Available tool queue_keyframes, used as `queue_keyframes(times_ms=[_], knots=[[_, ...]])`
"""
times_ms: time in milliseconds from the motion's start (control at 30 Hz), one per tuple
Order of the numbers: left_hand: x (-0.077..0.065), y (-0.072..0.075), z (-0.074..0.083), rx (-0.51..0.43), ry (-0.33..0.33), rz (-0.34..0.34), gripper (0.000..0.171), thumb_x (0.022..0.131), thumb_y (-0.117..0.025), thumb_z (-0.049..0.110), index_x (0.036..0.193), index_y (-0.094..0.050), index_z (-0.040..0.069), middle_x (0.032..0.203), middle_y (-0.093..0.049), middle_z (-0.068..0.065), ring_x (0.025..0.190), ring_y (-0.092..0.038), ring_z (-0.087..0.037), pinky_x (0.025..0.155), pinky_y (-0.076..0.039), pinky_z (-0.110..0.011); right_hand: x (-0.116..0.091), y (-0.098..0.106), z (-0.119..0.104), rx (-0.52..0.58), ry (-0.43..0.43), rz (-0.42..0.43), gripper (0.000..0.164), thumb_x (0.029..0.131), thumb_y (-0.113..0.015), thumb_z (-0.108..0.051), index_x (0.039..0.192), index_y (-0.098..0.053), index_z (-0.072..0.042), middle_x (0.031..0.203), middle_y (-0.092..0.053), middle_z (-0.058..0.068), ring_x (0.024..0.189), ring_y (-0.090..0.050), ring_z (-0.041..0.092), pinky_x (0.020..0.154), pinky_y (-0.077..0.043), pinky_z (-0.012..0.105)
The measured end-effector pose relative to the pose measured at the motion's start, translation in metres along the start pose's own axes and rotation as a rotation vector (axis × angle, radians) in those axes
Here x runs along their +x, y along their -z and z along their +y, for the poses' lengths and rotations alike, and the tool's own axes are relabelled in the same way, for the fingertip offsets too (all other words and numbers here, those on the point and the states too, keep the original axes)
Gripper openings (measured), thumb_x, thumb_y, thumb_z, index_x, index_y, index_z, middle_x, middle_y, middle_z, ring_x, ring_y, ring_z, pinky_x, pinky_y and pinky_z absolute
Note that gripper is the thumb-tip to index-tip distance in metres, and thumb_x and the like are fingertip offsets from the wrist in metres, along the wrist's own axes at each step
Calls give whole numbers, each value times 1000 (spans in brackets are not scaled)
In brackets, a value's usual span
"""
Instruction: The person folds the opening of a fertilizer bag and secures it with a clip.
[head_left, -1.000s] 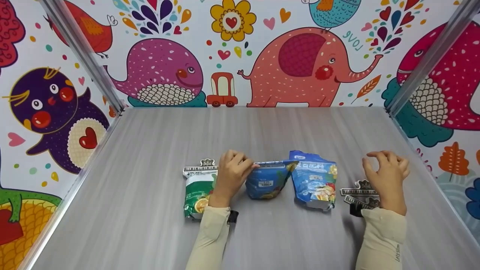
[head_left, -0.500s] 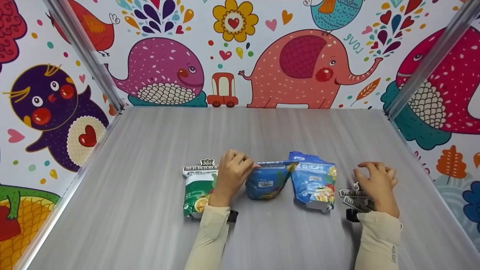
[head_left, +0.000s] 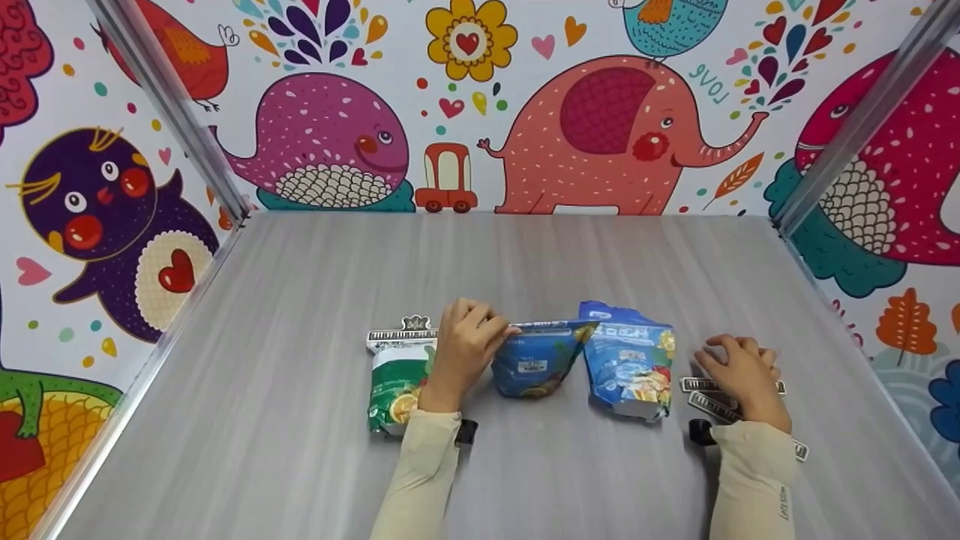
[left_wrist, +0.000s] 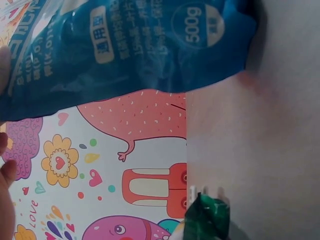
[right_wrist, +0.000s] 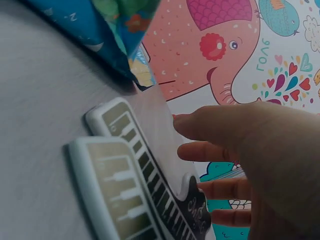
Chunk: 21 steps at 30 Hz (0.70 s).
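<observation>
In the head view my left hand point(head_left: 466, 352) pinches the folded top edge of a blue bag point(head_left: 536, 367), which stands on the table. The left wrist view shows this bag point(left_wrist: 150, 50) marked 500g, with fingertips at the left edge. My right hand point(head_left: 746, 375), thumb and fingers apart, is over several sealing clips with a piano-key pattern. One clip point(head_left: 697, 385) lies behind a slanted clip point(head_left: 714, 406); a further clip point(head_left: 801, 451) shows beside the sleeve. In the right wrist view the fingers are beside the dark crest of the rear clip point(right_wrist: 150, 170), holding nothing.
A green and white bag point(head_left: 394, 386) with a piano-key clip point(head_left: 401, 336) across its top lies left of my left hand. Another blue bag point(head_left: 630, 367), its top unfolded, lies between the held bag and the clips. Printed panels point(head_left: 337, 142) wall the table point(head_left: 300, 300).
My right hand has moved left and down toward the clips, uncovering more of those to its right. The left hand and the blue bag it holds have stayed in place.
</observation>
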<state>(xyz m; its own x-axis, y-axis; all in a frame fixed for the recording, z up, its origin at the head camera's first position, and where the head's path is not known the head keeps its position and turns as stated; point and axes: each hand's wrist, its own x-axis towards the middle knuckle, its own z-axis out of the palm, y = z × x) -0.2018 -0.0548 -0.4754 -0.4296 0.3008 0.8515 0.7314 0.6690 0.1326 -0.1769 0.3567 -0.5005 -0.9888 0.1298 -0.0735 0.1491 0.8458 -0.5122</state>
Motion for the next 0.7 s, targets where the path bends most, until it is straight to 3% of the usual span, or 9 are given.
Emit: queue_keyframes(times_ms=[333,700], knots=[[1,0,0,-7,9,-9,26,93,-67,34,79,-70,12,80,-58,-2,78,-46,-20,70,-37,-36,2,-1,3,-7,-39,-148,66,97,-58,-46,136,-42,5,142,-21,39,124,-19,59,97,-21,72],[-1,-1,-1,-6,17,-12,27,92,-67,34,79,-70,10,79,-58,-2,78,-45,-20,70,-36,-36,-1,-2,5,-17,-21,-191,80,95,-57,-57,141,-37,4,143,-18,39,127,-15,60,99,-17,73]])
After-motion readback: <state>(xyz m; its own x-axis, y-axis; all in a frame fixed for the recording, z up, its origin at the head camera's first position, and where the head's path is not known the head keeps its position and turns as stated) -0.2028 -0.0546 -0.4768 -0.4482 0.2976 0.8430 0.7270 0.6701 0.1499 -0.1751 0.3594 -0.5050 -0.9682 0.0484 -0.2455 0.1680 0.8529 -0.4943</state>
